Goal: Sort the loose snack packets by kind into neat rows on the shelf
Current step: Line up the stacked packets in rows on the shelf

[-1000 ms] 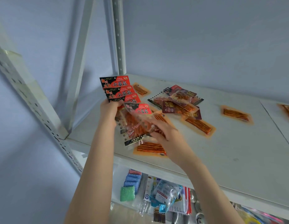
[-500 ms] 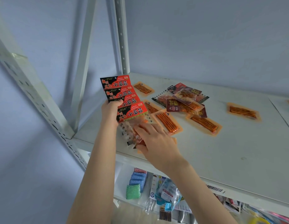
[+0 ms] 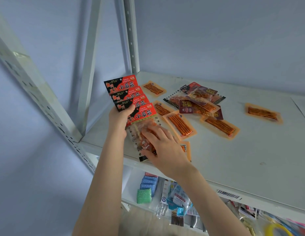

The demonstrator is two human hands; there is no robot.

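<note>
My left hand (image 3: pixel 120 117) grips a fanned stack of several red-and-black headed snack packets (image 3: pixel 127 92) above the shelf's left front corner. My right hand (image 3: pixel 162 146) lies over the clear lower half of the front packet, fingers curved on it and thumb under its bottom edge. Orange stick-snack packets lie loose on the white shelf (image 3: pixel 250 155): one at the back (image 3: pixel 154 88), two in the middle (image 3: pixel 180 125) (image 3: pixel 220 126), one alone to the right (image 3: pixel 263 113), one partly hidden under my right hand (image 3: pixel 186 149). A mixed heap with dark maroon packets (image 3: pixel 197 101) sits behind them.
A white upright post (image 3: pixel 131 36) and a slanted brace (image 3: pixel 90 65) stand at the shelf's left back. The lower shelf holds blue and green sponges (image 3: pixel 145 189), bagged goods (image 3: pixel 179 198) and a yellow ring (image 3: pixel 276 229). A barcode label (image 3: pixel 228 195) sits on the shelf's front edge.
My right hand brought one more red-headed packet onto the front of the fan in my left hand and now rests on its lower half. The view has shifted slightly left.
</note>
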